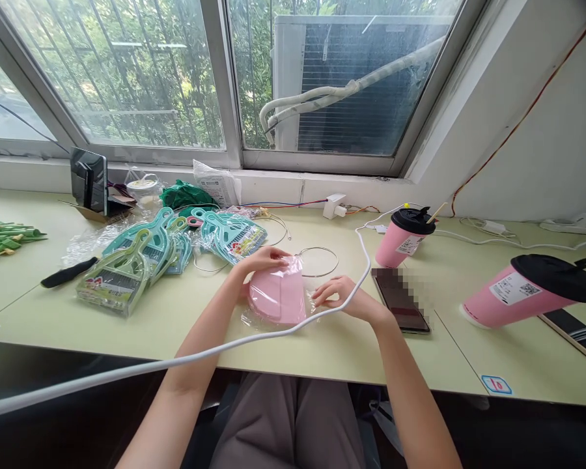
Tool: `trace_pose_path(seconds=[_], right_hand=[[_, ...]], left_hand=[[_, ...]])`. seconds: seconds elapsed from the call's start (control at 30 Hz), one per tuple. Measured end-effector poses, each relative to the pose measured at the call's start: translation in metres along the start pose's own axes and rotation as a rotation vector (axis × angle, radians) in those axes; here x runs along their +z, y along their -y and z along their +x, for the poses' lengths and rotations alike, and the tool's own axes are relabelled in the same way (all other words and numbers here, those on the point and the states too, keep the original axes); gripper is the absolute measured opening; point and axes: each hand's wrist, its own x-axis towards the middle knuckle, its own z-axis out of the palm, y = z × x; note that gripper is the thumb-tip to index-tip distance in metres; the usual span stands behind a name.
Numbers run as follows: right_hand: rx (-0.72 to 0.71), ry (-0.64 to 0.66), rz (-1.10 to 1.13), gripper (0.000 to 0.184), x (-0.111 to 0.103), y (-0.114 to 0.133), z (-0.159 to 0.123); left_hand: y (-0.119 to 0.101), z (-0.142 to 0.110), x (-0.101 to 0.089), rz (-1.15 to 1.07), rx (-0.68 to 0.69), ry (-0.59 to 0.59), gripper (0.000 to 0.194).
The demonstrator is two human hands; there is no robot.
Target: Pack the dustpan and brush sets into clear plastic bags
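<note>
A pink dustpan (273,296), its underside a flat half-round shape, lies in a clear plastic bag on the table in front of me. My left hand (265,259) is closed over its far left edge, gripping dustpan and bag together. At the bag's right side, my right hand (340,294) has its fingers bent, and they appear to pinch the clear plastic (310,305); the exact contact is hard to see. Wrapped green and blue dustpan-and-brush sets (117,277) are heaped to the left, with more blue ones (232,234) just beyond my left hand.
A white cable (254,337) crosses in front of my arms. Thin wire loops (336,266) lie behind the dustpan. To the right are a phone (400,303) and two pink lidded cups (399,241). A black handle (68,272) and folded green strips (10,238) are at left.
</note>
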Motion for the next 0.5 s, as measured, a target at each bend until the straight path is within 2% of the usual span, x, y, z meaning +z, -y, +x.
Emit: trace_pose_path(seconds=[0.07,0.17,0.23,0.3,0.33,0.37,0.43,0.5], right_hand=[[0.056,-0.095,-0.027,0.022,-0.003,-0.008,-0.002],[0.069,-0.288,-0.063,0.028,-0.004,-0.008,0.0],[0.08,-0.362,0.007,0.027,-0.001,-0.003,0.004],[0.128,-0.361,0.18,0.03,0.006,-0.001,0.011],[0.171,-0.348,0.3,0.035,0.01,-0.002,0.015],[0.22,-0.331,0.438,0.041,0.014,-0.005,0.019],[0.351,-0.308,0.695,0.052,0.023,-0.013,0.028],[0.462,-0.321,0.839,0.049,0.031,-0.025,0.034]], left_hand=[[-0.011,-0.008,-0.012,-0.03,0.028,-0.23,0.049],[-0.031,-0.016,-0.023,0.069,0.149,-0.683,0.046],[-0.04,-0.018,-0.021,0.218,0.216,-0.95,0.038],[-0.041,-0.018,-0.009,0.381,0.25,-1.095,0.03],[-0.038,-0.018,0.0,0.466,0.271,-1.095,0.028],[-0.034,-0.017,0.011,0.553,0.303,-1.022,0.027],[-0.023,-0.015,0.033,0.688,0.392,-0.742,0.029],[-0.015,-0.013,0.055,0.738,0.449,-0.499,0.035]])
